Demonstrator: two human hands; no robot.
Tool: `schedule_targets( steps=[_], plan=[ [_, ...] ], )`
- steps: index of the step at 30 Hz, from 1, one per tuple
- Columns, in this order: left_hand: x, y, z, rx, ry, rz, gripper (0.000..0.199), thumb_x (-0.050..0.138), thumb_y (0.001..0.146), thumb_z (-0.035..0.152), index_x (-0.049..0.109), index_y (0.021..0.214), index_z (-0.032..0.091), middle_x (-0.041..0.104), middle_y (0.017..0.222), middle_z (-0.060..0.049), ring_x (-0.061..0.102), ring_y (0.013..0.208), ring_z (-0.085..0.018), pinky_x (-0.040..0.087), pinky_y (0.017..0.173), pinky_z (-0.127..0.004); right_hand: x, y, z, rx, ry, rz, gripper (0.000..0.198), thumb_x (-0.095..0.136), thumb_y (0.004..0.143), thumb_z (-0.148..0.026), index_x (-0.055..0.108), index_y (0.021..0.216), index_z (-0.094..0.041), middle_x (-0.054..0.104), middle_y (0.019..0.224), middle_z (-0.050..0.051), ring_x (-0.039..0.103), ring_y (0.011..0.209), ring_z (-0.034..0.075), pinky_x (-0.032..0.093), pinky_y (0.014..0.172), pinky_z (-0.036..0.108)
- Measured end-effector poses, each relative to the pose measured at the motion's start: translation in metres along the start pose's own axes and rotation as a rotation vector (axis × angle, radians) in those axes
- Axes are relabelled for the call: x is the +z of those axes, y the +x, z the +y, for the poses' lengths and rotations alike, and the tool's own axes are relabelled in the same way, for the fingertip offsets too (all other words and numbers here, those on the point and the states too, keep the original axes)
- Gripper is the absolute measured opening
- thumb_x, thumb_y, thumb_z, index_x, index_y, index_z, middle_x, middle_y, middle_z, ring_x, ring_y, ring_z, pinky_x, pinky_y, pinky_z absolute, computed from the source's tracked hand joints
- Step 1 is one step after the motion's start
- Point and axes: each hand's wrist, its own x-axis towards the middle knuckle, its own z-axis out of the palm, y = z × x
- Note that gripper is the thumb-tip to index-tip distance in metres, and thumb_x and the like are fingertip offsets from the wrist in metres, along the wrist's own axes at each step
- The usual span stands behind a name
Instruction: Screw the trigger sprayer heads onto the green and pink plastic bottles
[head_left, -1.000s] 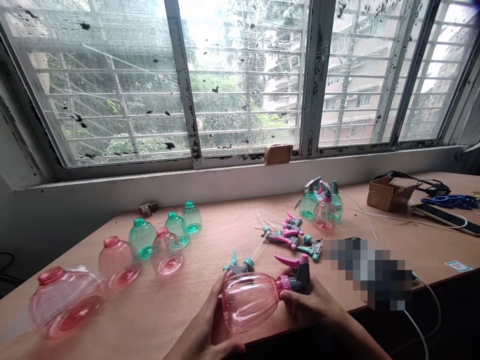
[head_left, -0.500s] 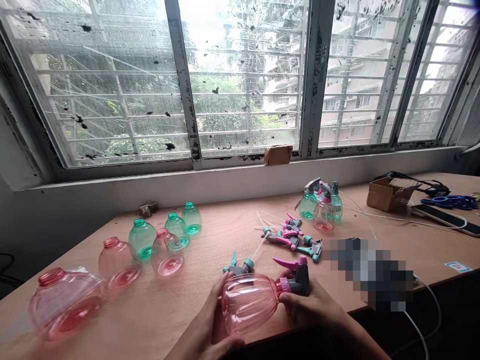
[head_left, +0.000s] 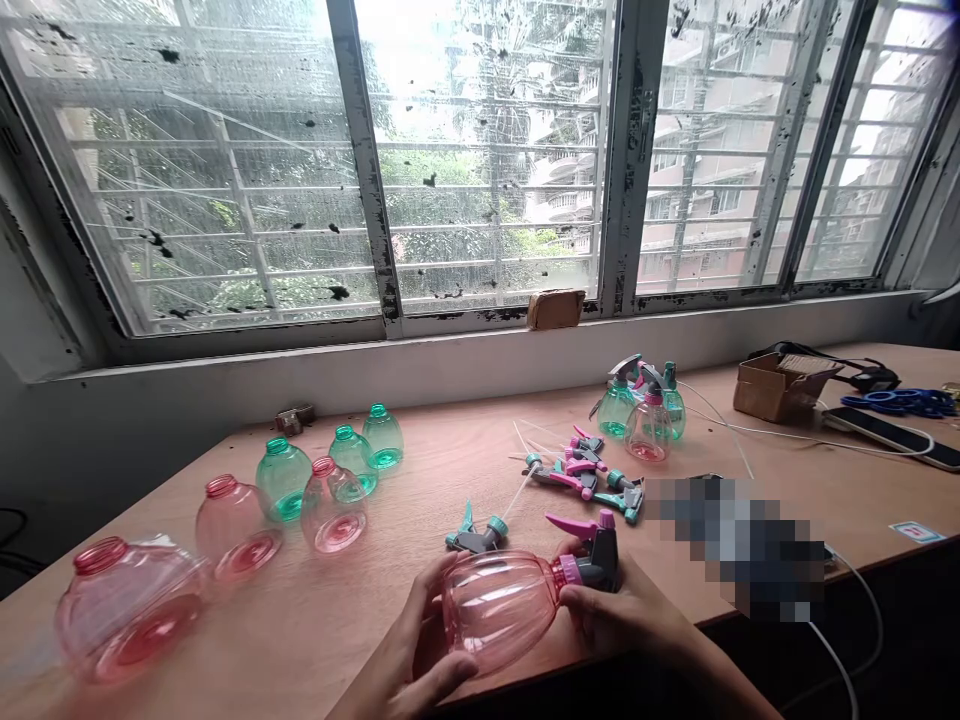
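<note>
A clear pink spray bottle (head_left: 499, 608) lies on its side between my hands at the table's front edge, its base to the left. On its neck sits a pink and dark grey spray head (head_left: 596, 560), trigger pointing up. My left hand (head_left: 420, 630) curls around the bottle's base end, thumb along the lower side. The fingers of my right hand (head_left: 611, 605) grip the pink collar at the neck. Just behind the bottle, a teal and grey spray head (head_left: 478, 533) rests on the table with its thin tube.
Open pink bottles (head_left: 232, 525) and green bottles (head_left: 283, 480) stand at left. Loose spray heads (head_left: 585, 470) are piled in the middle. Assembled spray bottles (head_left: 649, 425) stand behind them. Right are a cardboard box (head_left: 780, 388), blue scissors (head_left: 900, 402), a phone (head_left: 892, 438) and a pixelated object (head_left: 750, 550).
My left hand has shifted slightly left and its thumb has moved on the bottle's base end. My right hand stays at the collar, nearly unchanged.
</note>
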Motion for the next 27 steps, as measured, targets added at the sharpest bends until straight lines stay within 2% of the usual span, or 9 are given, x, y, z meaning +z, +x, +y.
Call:
schedule_targets(
  steps=[5,10,13,16,19,22,24,27],
  plan=[
    [-0.003,0.003,-0.014,0.04,0.017,-0.047,0.086,0.077,0.085,0.045,0.026,0.154,0.036,0.039,0.161,-0.008,0.042,0.144,-0.036,0.027,0.123,-0.051,0.001,0.0,-0.001,-0.002,0.005,0.011,0.044,0.087,0.073,-0.043,0.061,0.097,-0.017,0.065,0.064,-0.003,0.061,0.054,0.015,0.05,0.054,0.029],
    [-0.002,0.0,-0.009,0.028,0.091,-0.024,0.091,0.078,0.083,0.048,0.025,0.156,0.037,0.035,0.163,-0.007,0.035,0.147,-0.038,0.023,0.124,-0.053,-0.002,0.0,0.004,-0.029,0.013,-0.021,0.04,0.085,0.077,-0.039,0.059,0.099,-0.017,0.066,0.064,-0.003,0.06,0.054,0.014,0.049,0.055,0.027],
    [-0.001,-0.001,-0.006,0.029,0.05,0.006,0.086,0.067,0.086,0.061,0.025,0.156,0.035,0.035,0.164,-0.007,0.035,0.148,-0.037,0.024,0.124,-0.051,-0.003,0.0,0.008,-0.034,0.019,-0.036,0.039,0.084,0.079,-0.037,0.058,0.1,-0.017,0.067,0.063,-0.003,0.06,0.054,0.015,0.049,0.054,0.027],
    [-0.001,0.0,-0.007,0.01,0.012,0.018,0.071,0.054,0.095,0.061,0.027,0.155,0.034,0.035,0.164,-0.006,0.038,0.147,-0.035,0.029,0.122,-0.05,-0.002,-0.001,0.007,-0.018,0.017,-0.033,0.039,0.084,0.079,-0.038,0.059,0.1,-0.017,0.066,0.063,-0.003,0.06,0.054,0.015,0.048,0.055,0.028],
    [-0.003,0.002,-0.012,0.012,0.023,-0.015,0.079,0.066,0.091,0.054,0.024,0.155,0.035,0.034,0.164,-0.007,0.036,0.148,-0.035,0.027,0.123,-0.051,-0.001,-0.001,0.002,0.001,0.014,-0.023,0.041,0.084,0.077,-0.04,0.06,0.1,-0.017,0.065,0.063,-0.003,0.06,0.054,0.015,0.049,0.055,0.029],
    [-0.006,0.002,-0.017,0.032,0.136,-0.03,0.092,0.078,0.084,0.045,0.021,0.156,0.037,0.031,0.165,-0.007,0.028,0.151,-0.036,0.016,0.126,-0.053,0.0,-0.002,-0.001,-0.003,0.011,-0.014,0.042,0.085,0.076,-0.04,0.06,0.1,-0.017,0.065,0.064,-0.003,0.06,0.055,0.015,0.05,0.056,0.029],
    [-0.006,0.001,-0.019,0.039,0.193,-0.028,0.096,0.08,0.082,0.043,0.019,0.156,0.039,0.029,0.166,-0.006,0.023,0.153,-0.037,0.011,0.127,-0.054,0.0,-0.002,-0.001,-0.005,0.012,-0.017,0.042,0.085,0.077,-0.04,0.06,0.1,-0.016,0.066,0.064,-0.003,0.06,0.055,0.015,0.05,0.055,0.028],
    [-0.005,-0.002,-0.015,0.032,0.187,-0.01,0.101,0.082,0.08,0.047,0.018,0.157,0.039,0.028,0.167,-0.005,0.023,0.153,-0.037,0.012,0.127,-0.053,0.0,-0.002,-0.001,0.007,0.016,-0.018,0.043,0.085,0.077,-0.041,0.059,0.101,-0.016,0.066,0.063,-0.003,0.059,0.054,0.014,0.049,0.055,0.027]
  ],
)
